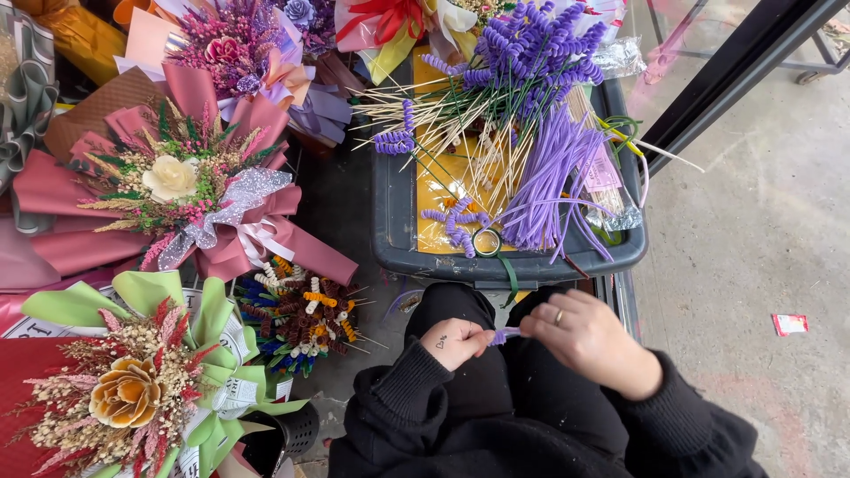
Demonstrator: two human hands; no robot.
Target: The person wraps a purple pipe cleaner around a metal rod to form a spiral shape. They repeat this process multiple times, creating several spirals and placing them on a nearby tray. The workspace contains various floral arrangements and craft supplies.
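Head view: a short purple pipe cleaner (505, 335) lies roughly level btwn the 2 hands, long axis running left-right over the lap in black trousers. Left hand (456, 342) is pinched shut on its left end; right hand (591, 338), w/ a ring, is closed on the right end, fingertips curled over it. Both are equally near, each touching an end; the piece is small, so it's prob a pipe cleaner but hard to be sure. Just beyond the knees sits a dark plastic tray (390, 221) w/ loose purple pipe cleaners (553, 181), wooden skewers (443, 111) and a tape roll (486, 242). To the left stand 2 wrapped bouquets: pink (177, 186), green (133, 389).
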